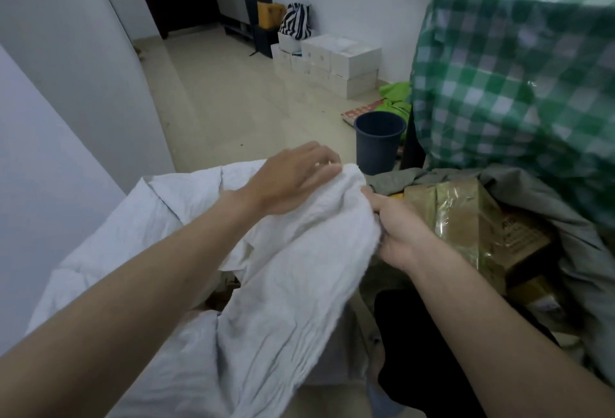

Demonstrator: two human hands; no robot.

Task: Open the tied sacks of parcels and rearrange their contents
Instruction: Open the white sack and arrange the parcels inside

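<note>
Head camera looks down over two bare forearms at a big white woven cloth sack [283, 268] slumped on the floor in front of the person. The left hand [293, 178] lies across the top of the bunched neck, fingers fairly straight and spread, pressing the cloth rather than closing round it. The right hand [402, 231] comes at the neck from the side; its thumb lies on the fabric and the fingers seem tucked into the folds, so I take it as a pinch on the cloth, though the fingertips themselves are hidden. The gathered mouth of the sack sits right between the two hands, touching both, with the body of the sack spilling toward the person.

I can't make out a knot or cord from here. To do this well, I'd say the left hand should pin the neck steady while the right works the folds apart, pulling outward, not upward, so the contents don't tip.

Just beside the right hand, a grey-green fabric sack [545, 204] already lies open, showing brown cardboard parcels wrapped in shiny tape [466, 218]. Beyond stand a dark round plastic bucket [379, 141], stacked white boxes [339, 61] by the wall, and a green-and-white checked cloth [512, 68] draped over something tall.
</note>
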